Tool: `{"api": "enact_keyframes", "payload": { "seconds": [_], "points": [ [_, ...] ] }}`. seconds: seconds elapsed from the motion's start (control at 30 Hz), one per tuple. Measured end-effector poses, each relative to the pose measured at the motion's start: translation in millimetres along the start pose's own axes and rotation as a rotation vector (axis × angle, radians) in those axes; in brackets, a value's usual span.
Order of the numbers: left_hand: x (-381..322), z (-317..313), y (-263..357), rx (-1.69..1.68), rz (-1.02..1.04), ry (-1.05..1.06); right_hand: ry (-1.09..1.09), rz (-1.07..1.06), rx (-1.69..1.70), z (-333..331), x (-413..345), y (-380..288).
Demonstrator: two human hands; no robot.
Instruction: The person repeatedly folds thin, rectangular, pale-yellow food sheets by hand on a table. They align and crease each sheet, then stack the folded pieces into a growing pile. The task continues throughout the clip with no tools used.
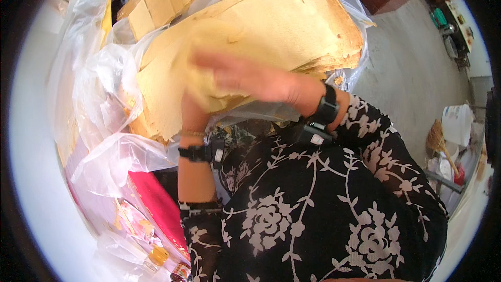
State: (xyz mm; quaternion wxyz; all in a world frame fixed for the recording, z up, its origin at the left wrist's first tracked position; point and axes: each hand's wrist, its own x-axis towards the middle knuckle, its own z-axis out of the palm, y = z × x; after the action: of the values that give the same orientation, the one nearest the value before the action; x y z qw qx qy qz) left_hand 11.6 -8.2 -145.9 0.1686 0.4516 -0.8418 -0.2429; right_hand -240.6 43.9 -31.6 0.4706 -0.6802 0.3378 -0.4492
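A thick stack of large, thin yellow sheets [274, 23], which look like flatbread, lies before me with torn, browned edges. My right hand [250, 78] reaches across its near side, fingers stretched leftward and blurred by motion. Under and beside those fingers is a blurred, folded yellow sheet [205, 90]. My left hand [195, 105] is at the near left of the stack, its fingers mostly hidden by this sheet. Blur hides whether either hand grips it. Both wrists wear black straps.
Clear plastic sheeting [113, 70] surrounds the stack. Folded yellow-brown pieces [164, 4] lie behind it. At lower left are a red surface [156, 203] and a small jar [181, 272]. A white bucket [457, 125] and a straw broom [436, 137] stand on the floor at right.
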Motion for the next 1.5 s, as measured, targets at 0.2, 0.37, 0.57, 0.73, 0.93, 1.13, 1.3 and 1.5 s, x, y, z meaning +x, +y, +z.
{"api": "enact_keyframes", "payload": {
  "seconds": [0.2, 0.37, 0.57, 0.73, 0.93, 1.13, 1.3, 1.5],
  "points": [
    [-97, 4, 11, -1.312, -0.488, 0.401, -0.480, 0.758, 0.344, -34, -78, 41],
    [-105, 3, 45, -1.523, -0.471, 0.313, 0.408, 0.890, 0.486, -74, -141, 65],
    [-66, -13, 9, -1.405, -0.749, 0.746, 1.067, 0.668, 0.274, -117, -134, 85],
    [-56, -40, -40, -1.235, -0.770, 0.838, 0.895, 0.701, 0.221, -111, -123, 83],
    [-1, -77, -1, -0.373, -0.459, 0.780, 0.731, 0.830, 0.322, -90, -108, 76],
    [65, 0, 126, 0.236, 0.178, 0.438, 0.733, 0.795, 0.533, -65, -109, 71],
    [68, 67, 184, 0.284, 0.246, 0.222, 0.779, 0.730, 0.668, -61, -117, 85],
    [78, 97, 205, 0.208, 0.221, 0.153, 0.744, 0.573, 0.823, -55, -125, 108]
  ]
}}
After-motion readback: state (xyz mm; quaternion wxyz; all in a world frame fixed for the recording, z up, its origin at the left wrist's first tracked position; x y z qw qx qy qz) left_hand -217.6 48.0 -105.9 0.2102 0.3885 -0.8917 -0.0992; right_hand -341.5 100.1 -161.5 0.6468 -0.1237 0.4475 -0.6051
